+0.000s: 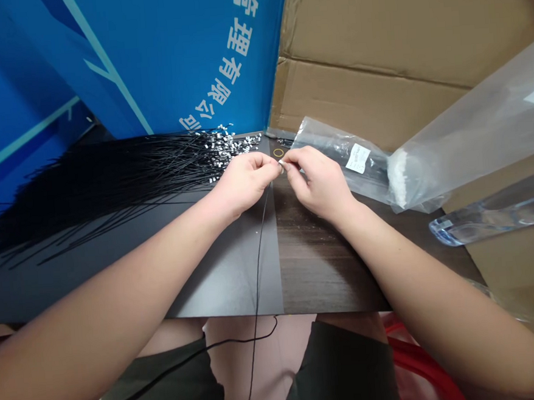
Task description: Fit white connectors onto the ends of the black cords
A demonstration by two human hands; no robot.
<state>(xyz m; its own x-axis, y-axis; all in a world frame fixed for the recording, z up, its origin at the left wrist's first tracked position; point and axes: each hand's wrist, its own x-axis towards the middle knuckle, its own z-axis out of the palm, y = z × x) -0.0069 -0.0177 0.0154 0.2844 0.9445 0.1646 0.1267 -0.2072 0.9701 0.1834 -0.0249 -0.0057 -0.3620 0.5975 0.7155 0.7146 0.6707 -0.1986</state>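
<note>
My left hand [248, 182] and my right hand [317, 181] meet above the table, both closed in a fingertip pinch. Between the fingertips a small white piece [281, 164] shows, like a connector; the fingers cover most of it. From my left fingers a thin black wire [258, 261] hangs down over the table's front edge toward my lap. Just behind the hands lies a yellow ring [278, 153], perhaps a rubber band. Left of my left hand spreads a large bundle of black wires [145, 163] with white tips [220, 148].
Behind my right hand lies a clear plastic bag [322, 136] with a white label [358, 158]. A larger clear bag [471, 112] holding small white pieces [399, 178] stands right of it, near a clear bottle [496, 211]. Cardboard [378, 88] and a blue panel [169, 54] wall the back.
</note>
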